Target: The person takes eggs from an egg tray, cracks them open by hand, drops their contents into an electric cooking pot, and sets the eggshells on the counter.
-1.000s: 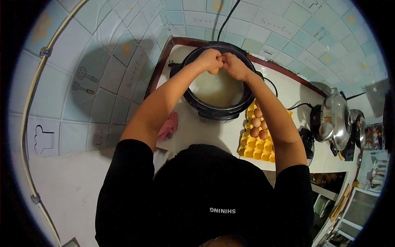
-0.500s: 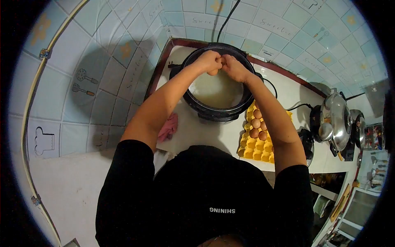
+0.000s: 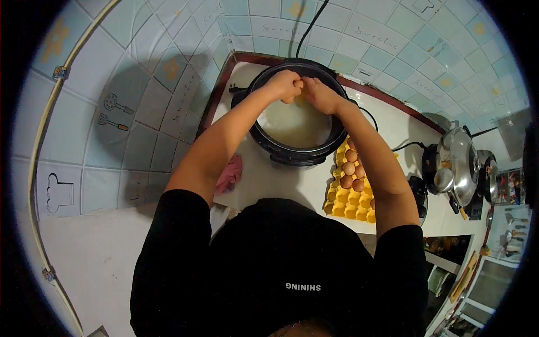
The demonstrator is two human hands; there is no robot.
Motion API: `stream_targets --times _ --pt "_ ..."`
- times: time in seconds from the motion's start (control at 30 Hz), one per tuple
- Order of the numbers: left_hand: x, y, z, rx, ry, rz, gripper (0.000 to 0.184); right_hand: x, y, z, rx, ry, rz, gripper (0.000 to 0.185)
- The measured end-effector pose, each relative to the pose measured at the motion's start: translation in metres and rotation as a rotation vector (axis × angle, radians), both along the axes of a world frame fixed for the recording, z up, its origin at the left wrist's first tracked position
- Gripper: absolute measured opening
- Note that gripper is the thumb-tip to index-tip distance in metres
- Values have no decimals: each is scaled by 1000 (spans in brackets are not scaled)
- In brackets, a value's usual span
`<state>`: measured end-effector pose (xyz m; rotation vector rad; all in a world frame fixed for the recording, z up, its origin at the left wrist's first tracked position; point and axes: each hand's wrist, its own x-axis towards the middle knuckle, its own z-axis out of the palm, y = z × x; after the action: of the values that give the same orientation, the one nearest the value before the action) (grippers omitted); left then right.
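Left hand (image 3: 284, 86) and right hand (image 3: 321, 96) over a black pot (image 3: 303, 154), yellow egg tray (image 3: 349, 209) nearby

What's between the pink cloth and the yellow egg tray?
Nothing but white counter, partly shadowed: the stretch from pink cloth to yellow egg tray is bare in the head view.

The right forearm (image 3: 379, 163) hides part of the egg tray (image 3: 341, 205) (one egg (image 3: 359, 170) partly, too); between left hand (image 3: 283, 86) and right hand (image 3: 322, 96), details are too small to tell.
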<state>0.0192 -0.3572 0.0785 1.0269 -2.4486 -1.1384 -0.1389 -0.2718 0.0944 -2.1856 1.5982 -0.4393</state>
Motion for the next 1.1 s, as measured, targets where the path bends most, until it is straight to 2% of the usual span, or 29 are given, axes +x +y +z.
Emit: stream_targets --times 0.2,0.37,0.9,1.0,1.1 --pt "-3 9 -2 -485 -75 -37 13 1 2 1 25 127 -8 44" --pt "-5 14 5 -460 -147 -26 13 -5 -4 -18 -41 178 -2 39" --pt "-1 32 31 -538 -140 -38 14 3 16 9 -132 139 -53 34" --pt "-2 37 40 -540 -174 -12 14 1 12 4 -214 136 -25 34" --pt "1 40 44 -578 -108 -16 16 4 20 16 -229 124 -69 34"
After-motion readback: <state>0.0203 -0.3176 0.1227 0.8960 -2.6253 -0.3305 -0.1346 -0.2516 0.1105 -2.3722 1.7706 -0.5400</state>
